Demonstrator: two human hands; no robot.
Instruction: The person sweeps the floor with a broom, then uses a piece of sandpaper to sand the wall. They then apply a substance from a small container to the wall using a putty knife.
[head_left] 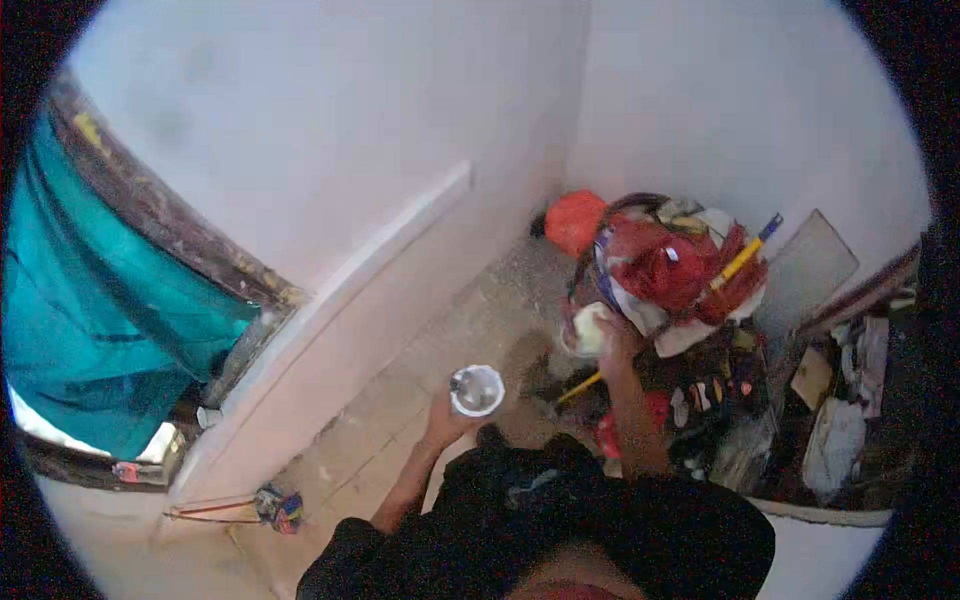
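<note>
My left hand (443, 420) is wrapped round the side of a white cup-like container (477, 391), whose open top faces up and shows a greyish inside. To the right, my right hand (617, 343) is closed on a pale, rounded object (590, 330), too blurred to name. Just beyond my right hand stands a full bag (660, 265) with red cloth on top. A yellow-handled tool (740, 264) leans across the red cloth. Below my right hand, a thin yellow stick (580, 387) lies near the floor.
An orange-red item (574, 222) lies by the wall corner. A low ledge (340, 280) runs along the left, near a teal curtain (110, 300). Shelves with assorted items (835, 440) stand at the right. A small bundle (278, 509) with sticks lies at lower left.
</note>
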